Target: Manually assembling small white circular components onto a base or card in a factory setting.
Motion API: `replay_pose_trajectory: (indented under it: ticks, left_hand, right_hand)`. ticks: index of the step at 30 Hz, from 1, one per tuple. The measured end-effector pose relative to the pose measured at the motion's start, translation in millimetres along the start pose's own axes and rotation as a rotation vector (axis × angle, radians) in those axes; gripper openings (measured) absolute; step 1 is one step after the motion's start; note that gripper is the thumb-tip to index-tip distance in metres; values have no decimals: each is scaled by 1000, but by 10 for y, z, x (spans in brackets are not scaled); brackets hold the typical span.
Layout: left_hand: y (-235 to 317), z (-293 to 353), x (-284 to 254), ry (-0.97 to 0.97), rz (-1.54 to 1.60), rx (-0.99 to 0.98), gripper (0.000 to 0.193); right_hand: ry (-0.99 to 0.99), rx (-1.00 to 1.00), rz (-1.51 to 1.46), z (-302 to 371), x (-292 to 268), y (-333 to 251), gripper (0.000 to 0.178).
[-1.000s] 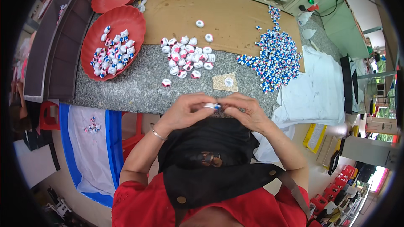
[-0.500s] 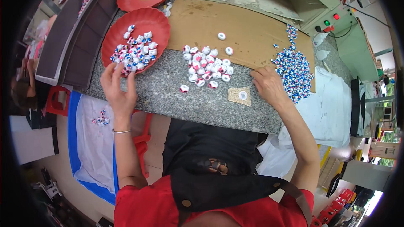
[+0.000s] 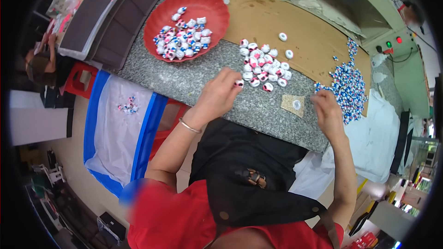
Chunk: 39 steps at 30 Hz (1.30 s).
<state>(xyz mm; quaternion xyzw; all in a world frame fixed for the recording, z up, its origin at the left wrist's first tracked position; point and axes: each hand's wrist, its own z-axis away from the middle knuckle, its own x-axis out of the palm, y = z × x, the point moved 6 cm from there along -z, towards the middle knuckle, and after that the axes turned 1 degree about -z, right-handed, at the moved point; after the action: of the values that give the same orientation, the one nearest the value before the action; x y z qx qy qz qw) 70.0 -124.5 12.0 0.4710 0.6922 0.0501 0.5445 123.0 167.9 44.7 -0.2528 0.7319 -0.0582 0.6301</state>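
My left hand (image 3: 216, 96) is at the lower left of a pile of white rounded hollow pieces (image 3: 263, 64) with pink marks. Its thumb and fingertips close about one such white piece (image 3: 238, 83), still at the tabletop. Fingers pinched, my right hand (image 3: 328, 113) hovers by the near-left edge of a heap of tiny blue, white and pink parts (image 3: 347, 87). Whatever lies in that pinch is too small to make out. Between my hands is a tan, grainy pad (image 3: 292, 105) with a pale round spot. A red scalloped bowl (image 3: 214, 7) holds several white-and-blue figures (image 3: 184, 41).
Brown cardboard (image 3: 272, 16) covers the back of the speckled stone tabletop (image 3: 194, 76). A grey-green machine housing (image 3: 392, 27) stands behind at right. A dark divided rack (image 3: 134, 23) is at left, above a blue-rimmed bin (image 3: 94, 124) lined with white. Another red dish sits farther back.
My left hand has left the red bowl's rim and come right to the loose white piece. My right hand has drawn nearer, with fingers pinched. The whole view has shifted.
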Motion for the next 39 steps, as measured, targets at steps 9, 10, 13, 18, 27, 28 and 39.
replay_pose_trajectory:
  ticks: [9,10,13,18,27,28,39]
  left_hand:
    - [326,67,484,-286,1430,-458,31]
    - [359,110,522,-295,1429,-484,29]
    - [426,195,556,-357,1570,-562,29]
    - [395,226,570,-251,1671,-578,32]
    - [345,260,561,-211,1692,-562,34]
    - [345,245,569,-191,1671,-552,34]
    - [368,178,646,-131,1398,-500,36]
  right_hand:
    - [-11,156,-122,311,114,29,18]
    - [-23,157,-115,298,96,46,18]
    - [-102,172,-75,292,99,79,18]
    - [-60,166,11,309,58,16,15]
    - [-32,138,-16,78,73,-206,12]
    - [-19,54,25,14,90,-285,11]
    - [-186,-145,203,-164,260,-393,9]
